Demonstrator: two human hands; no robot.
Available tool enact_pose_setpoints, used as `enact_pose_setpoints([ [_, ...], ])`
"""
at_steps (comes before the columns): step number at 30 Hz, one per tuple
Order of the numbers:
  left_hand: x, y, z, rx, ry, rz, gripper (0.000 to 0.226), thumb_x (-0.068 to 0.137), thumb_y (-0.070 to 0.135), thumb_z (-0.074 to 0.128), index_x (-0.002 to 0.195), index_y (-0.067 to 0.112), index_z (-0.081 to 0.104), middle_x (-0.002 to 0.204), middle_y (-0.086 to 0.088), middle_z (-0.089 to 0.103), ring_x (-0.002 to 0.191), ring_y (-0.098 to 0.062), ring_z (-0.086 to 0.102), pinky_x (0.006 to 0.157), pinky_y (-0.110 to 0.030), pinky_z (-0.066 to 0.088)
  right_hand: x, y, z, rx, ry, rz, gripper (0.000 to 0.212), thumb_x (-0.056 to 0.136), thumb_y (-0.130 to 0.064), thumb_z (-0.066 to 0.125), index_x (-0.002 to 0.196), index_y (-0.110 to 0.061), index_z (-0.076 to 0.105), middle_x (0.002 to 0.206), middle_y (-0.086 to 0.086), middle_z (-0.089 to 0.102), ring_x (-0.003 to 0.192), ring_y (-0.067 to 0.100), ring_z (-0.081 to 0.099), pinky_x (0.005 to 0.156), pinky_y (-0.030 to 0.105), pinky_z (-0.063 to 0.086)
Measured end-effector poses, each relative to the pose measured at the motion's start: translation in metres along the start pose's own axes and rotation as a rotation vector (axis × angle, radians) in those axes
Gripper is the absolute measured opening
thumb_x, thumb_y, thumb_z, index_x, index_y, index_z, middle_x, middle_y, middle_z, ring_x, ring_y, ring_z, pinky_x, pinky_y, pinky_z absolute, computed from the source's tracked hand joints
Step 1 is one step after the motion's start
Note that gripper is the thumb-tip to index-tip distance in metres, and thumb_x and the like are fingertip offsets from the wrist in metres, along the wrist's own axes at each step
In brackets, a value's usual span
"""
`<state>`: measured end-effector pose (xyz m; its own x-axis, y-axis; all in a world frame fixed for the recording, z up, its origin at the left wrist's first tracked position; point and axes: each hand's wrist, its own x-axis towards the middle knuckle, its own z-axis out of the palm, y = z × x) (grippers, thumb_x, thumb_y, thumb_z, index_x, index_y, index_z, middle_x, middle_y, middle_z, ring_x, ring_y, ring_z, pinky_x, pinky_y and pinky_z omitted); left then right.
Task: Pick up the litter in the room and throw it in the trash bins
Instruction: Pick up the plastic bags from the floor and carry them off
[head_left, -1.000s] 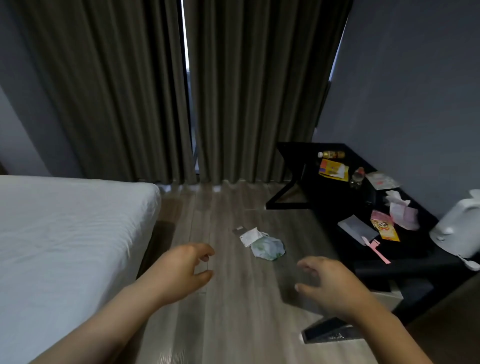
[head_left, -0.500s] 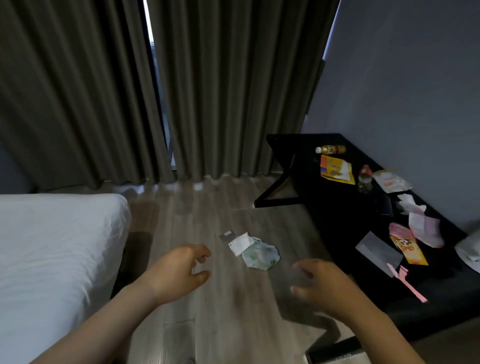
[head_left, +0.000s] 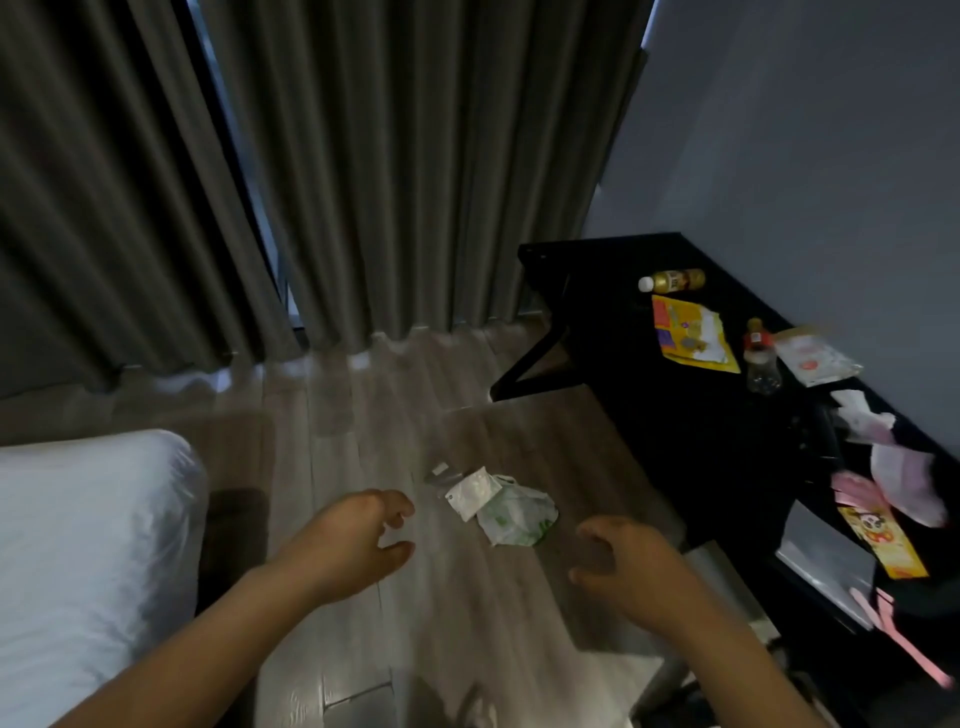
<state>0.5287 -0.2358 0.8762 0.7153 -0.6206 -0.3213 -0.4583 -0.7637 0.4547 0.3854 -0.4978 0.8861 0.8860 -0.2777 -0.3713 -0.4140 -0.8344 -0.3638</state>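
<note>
Both hands out over floor, empty. Left hand (head_left: 358, 540) and right hand (head_left: 623, 564): fingers loosely curled, holding nothing. Litter (head_left: 496, 506) on floor between them, slightly ahead, untouched. More wrappers (head_left: 693, 332) on black table (head_left: 623, 364) at right.

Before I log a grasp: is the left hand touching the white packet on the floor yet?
Apart. Head view shows bare floor between the left hand and the white packet.

Glossy wood floor (head_left: 395, 415), cloth curtains (head_left: 415, 182)
</note>
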Motion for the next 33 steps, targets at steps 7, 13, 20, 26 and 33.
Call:
enact_pose_setpoints([
  [7, 0.107, -0.022, -0.02, -0.043, -0.051, -0.043, 0.046, 0.087, 0.041, 0.062, 0.13, 0.03, 0.051, 0.118, 0.013, 0.058, 0.101, -0.001, 0.056, 0.088, -0.012, 0.045, 0.117, 0.015, -0.014, 0.047, -0.025, 0.001, 0.045, 0.08, -0.026, 0.072, 0.122, -0.015, 0.061, 0.123, 0.003, 0.063, 0.111, 0.013, 0.058, 0.079, 0.006, 0.034],
  [13, 0.211, -0.025, -0.042, -0.007, -0.08, -0.121, 0.042, 0.087, 0.04, 0.062, 0.127, 0.032, 0.051, 0.116, 0.013, 0.059, 0.1, -0.002, 0.055, 0.088, -0.019, 0.048, 0.23, 0.041, -0.04, 0.101, -0.075, 0.021, 0.049, 0.081, -0.03, 0.07, 0.125, -0.011, 0.058, 0.124, 0.005, 0.061, 0.114, 0.016, 0.057, 0.092, 0.019, 0.039],
  [20, 0.328, -0.031, -0.04, 0.022, -0.161, -0.146, 0.043, 0.088, 0.038, 0.061, 0.128, 0.027, 0.051, 0.12, 0.009, 0.06, 0.102, -0.004, 0.057, 0.086, -0.016, 0.046, 0.342, 0.078, -0.052, 0.101, -0.137, 0.042, 0.048, 0.083, -0.035, 0.068, 0.124, -0.013, 0.056, 0.124, 0.005, 0.061, 0.113, 0.018, 0.057, 0.087, 0.021, 0.04],
  [26, 0.41, -0.06, -0.016, 0.02, -0.231, -0.166, 0.046, 0.089, 0.039, 0.059, 0.131, 0.023, 0.049, 0.124, 0.005, 0.058, 0.105, -0.008, 0.057, 0.085, -0.015, 0.042, 0.399, 0.098, -0.024, 0.163, -0.181, 0.096, 0.06, 0.081, -0.037, 0.069, 0.133, -0.015, 0.049, 0.128, 0.003, 0.056, 0.115, 0.015, 0.054, 0.092, 0.018, 0.04],
  [33, 0.511, -0.118, 0.063, -0.02, -0.338, -0.22, 0.062, 0.085, 0.048, 0.062, 0.137, 0.021, 0.043, 0.131, 0.001, 0.053, 0.113, -0.011, 0.054, 0.092, -0.019, 0.042, 0.47, 0.127, 0.052, 0.229, -0.091, 0.192, 0.07, 0.079, -0.032, 0.072, 0.141, -0.018, 0.042, 0.139, 0.004, 0.047, 0.125, 0.017, 0.047, 0.103, 0.027, 0.039],
])
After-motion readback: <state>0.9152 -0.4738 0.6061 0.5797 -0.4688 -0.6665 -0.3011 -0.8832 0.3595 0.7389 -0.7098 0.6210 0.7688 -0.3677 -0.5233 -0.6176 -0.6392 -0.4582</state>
